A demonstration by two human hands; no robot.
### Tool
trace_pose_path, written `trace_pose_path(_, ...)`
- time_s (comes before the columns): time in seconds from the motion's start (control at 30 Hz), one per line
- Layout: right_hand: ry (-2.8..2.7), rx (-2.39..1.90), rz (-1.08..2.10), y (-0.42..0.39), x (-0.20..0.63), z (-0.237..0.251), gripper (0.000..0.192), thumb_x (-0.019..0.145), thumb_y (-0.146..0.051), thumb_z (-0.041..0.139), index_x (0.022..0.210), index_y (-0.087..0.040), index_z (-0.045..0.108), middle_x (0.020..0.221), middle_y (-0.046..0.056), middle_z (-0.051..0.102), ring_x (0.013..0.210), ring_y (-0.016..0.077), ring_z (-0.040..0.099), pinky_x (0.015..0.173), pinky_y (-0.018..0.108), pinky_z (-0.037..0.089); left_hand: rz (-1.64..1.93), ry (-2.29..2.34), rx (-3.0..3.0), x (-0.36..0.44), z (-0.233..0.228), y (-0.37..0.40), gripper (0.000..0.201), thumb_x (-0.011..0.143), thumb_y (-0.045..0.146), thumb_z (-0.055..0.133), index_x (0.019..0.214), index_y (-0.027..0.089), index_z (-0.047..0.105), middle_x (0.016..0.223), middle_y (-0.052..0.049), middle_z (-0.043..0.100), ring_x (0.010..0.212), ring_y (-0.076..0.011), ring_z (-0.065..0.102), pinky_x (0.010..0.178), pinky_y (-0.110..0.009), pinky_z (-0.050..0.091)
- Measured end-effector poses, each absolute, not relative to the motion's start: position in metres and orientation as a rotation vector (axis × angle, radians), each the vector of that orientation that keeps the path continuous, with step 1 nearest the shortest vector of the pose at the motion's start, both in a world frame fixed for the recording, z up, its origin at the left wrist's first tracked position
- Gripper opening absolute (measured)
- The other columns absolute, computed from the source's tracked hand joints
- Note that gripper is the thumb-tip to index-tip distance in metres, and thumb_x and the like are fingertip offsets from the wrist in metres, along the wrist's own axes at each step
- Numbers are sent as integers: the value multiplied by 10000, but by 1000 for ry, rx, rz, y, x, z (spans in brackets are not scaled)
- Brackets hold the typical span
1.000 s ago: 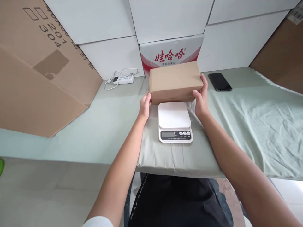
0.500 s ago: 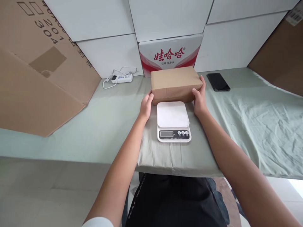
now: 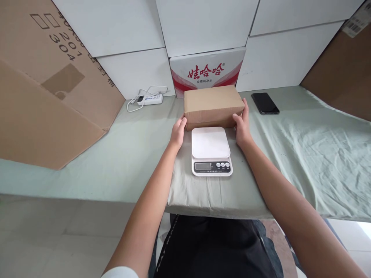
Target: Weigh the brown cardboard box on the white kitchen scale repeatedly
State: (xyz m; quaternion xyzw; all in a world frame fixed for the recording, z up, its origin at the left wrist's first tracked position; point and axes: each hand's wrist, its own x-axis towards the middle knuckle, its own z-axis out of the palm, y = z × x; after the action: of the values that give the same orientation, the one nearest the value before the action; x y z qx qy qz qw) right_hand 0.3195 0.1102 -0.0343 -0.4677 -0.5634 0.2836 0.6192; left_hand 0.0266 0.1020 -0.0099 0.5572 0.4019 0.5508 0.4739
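Note:
A closed brown cardboard box (image 3: 213, 100) stands behind a white kitchen scale (image 3: 210, 143) on the cloth-covered table. My left hand (image 3: 178, 133) grips the box's left end, thumb on the near face. At the other end, my right hand (image 3: 242, 125) holds the right side, its thumb on the front and its fingers round the corner. Nothing lies on the scale's platform, and its small display looks blank. The box's underside is hidden.
Behind the box is a white and red carton (image 3: 206, 71) against white panels. A white power strip with a cable (image 3: 150, 99) lies at left, a black phone (image 3: 265, 103) at right. Large cardboard sheets flank the table, one at left (image 3: 58, 127), another at right (image 3: 339, 73).
The view has tilted slightly, so everything sits a little lower in the picture. Both hands keep their hold on the box, which stays behind the scale.

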Motion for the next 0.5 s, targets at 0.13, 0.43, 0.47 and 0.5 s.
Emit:
trace_pose_path(0.13, -1317, -1080, 661, 105, 318, -25, 1072, 832, -833, 635, 1754, -389, 313, 1901, 31, 360, 1804, 353, 273, 1515, 644, 177, 1331, 951, 1353, 27, -9, 104, 815, 941, 865, 622, 1429, 221, 729, 1567, -134, 776, 1607, -349, 632, 1346, -462, 503)
trace_pose_path(0.43, -1160, -1089, 744, 101, 312, -19, 1148, 692, -753, 761, 1698, -373, 357, 1855, 60, 429, 1766, 375, 337, 1497, 668, 206, 1325, 942, 1333, 25, -7, 102, 821, 946, 863, 623, 1454, 226, 726, 1625, -134, 739, 1644, -359, 594, 1380, -489, 472)
trace_pose_path(0.47, -1164, -1087, 738, 101, 312, -20, 1137, 693, -754, 766, 1689, -369, 375, 1861, 55, 421, 1774, 370, 321, 1501, 655, 203, 1317, 942, 1343, 25, -7, 101, 819, 945, 867, 625, 1450, 231, 730, 1620, -130, 744, 1648, -358, 590, 1385, -488, 465)
trace_pose_path(0.5, -1179, -1082, 735, 100, 312, -21, 1121, 707, -762, 762, 1687, -373, 381, 1875, 44, 401, 1781, 362, 306, 1504, 642, 204, 1308, 944, 1354, 25, -7, 101, 818, 944, 872, 627, 1446, 235, 733, 1617, -127, 746, 1652, -358, 586, 1390, -486, 459)
